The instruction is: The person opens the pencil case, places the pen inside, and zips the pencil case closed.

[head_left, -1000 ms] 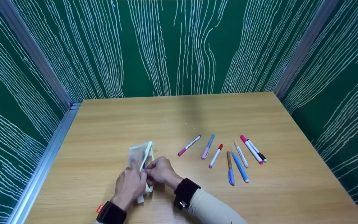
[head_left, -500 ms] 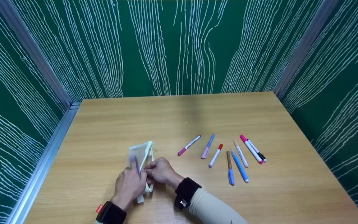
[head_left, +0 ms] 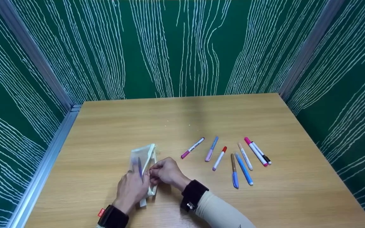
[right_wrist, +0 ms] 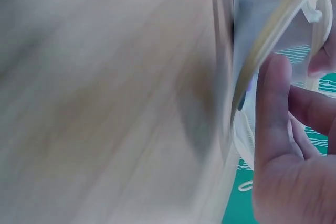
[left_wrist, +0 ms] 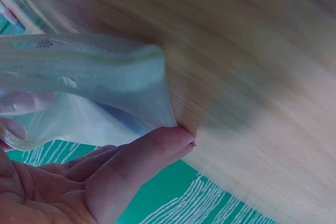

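Note:
A translucent white mesh zip pouch [head_left: 142,152] stands on the table with its zipper edge gaping. My left hand [head_left: 132,190] holds it from the left, thumb [left_wrist: 157,142] against the pouch's edge in the left wrist view. At the opening, my right hand [head_left: 166,172] pinches the rim between thumb and finger; one of its fingers shows through the mesh in the left wrist view. A dark blue-purple pen [head_left: 140,166] shows through the pouch wall beside the left fingers. In the right wrist view the zipper [right_wrist: 273,30] runs just above the right thumb [right_wrist: 276,72].
Right of the hands, several markers lie loose on the wooden table [head_left: 131,120], among them a pink-capped one [head_left: 192,148], a red-capped one [head_left: 220,158], a blue one [head_left: 244,168] and a brown-and-blue pen [head_left: 234,171]. Green patterned panels [head_left: 182,47] enclose the table.
The pen, first partly at the right fingertips, has slid into the pouch and now shows through its wall. My right hand has shifted slightly right at the opening; the left hand stays put.

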`<state>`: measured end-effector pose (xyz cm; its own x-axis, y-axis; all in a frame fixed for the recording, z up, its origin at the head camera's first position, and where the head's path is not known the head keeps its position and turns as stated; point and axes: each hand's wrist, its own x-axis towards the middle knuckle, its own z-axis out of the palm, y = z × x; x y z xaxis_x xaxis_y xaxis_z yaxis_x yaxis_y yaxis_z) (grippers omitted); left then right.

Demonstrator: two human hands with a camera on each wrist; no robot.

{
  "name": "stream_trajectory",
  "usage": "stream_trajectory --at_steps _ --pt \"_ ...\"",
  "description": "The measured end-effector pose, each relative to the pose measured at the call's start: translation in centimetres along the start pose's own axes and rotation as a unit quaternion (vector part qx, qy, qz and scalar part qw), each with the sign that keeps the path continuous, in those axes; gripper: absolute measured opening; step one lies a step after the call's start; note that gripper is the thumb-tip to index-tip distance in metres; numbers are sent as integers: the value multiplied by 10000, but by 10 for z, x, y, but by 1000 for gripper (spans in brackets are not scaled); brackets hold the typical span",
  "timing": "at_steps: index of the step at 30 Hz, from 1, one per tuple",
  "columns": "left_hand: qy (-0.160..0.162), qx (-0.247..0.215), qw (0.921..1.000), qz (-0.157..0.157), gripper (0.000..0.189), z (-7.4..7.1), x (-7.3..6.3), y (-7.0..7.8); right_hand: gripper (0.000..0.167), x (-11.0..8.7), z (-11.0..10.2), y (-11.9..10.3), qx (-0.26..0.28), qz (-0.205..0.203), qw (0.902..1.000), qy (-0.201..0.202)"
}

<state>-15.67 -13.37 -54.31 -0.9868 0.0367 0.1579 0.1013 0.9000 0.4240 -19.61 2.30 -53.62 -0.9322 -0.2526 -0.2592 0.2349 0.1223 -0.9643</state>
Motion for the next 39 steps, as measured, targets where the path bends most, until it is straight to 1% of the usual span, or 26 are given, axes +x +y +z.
stream_trajectory --at_steps 4,6,8,10,13,15,17,18,22,25,27,30,32,36,39 --pt "-47 -18 10000 -66 64 0 0 0 6 -2 -6 -1 -129 -104 9998 107" --pt "-98 -17 9999 -105 64 0 1 0 5 -4 -11 -2 -382 -200 9989 183" --pt "-139 -21 9998 -122 65 -1 1 0 5 -5 -15 -3 -759 -337 9962 267" --pt "-166 -6 9997 -152 65 -2 2 0 5 -6 -19 -4 -1307 -581 9888 416" --pt "-230 19 9995 -207 66 -3 2 0 4 -8 -26 -6 -2122 -932 9703 690" --pt "-276 32 9993 -235 67 -3 2 0 4 -9 -31 -6 -2471 -1060 9593 868" --pt "-310 24 9992 -238 68 -2 1 0 5 -11 -35 -6 -2547 -1028 9570 929" --pt "-321 22 9992 -234 69 -2 1 0 5 -12 -37 -6 -2525 -994 9580 933" --pt "-256 13 9995 -199 67 -1 1 1 6 -15 -44 -6 -2784 -1064 9484 1081" --pt "-209 29 9996 -192 65 -1 1 1 7 -14 -49 -6 -3153 -1216 9325 1271" --pt "-233 23 9995 -217 65 -1 1 0 8 -14 -52 -5 -3196 -1190 9308 1319" --pt "-257 -23 9994 -225 66 -1 0 1 9 -12 -57 -4 -3309 -1221 9246 1438" --pt "-288 -47 9993 -233 66 -1 0 1 9 -11 -62 -3 -3342 -1195 9226 1514" --pt "-267 -35 9994 -226 66 -1 0 1 12 -10 -72 -4 -3537 -1152 9121 1723" --pt "-248 -44 9994 -218 64 -1 0 1 17 -7 -81 -5 -3627 -1013 9072 1876"
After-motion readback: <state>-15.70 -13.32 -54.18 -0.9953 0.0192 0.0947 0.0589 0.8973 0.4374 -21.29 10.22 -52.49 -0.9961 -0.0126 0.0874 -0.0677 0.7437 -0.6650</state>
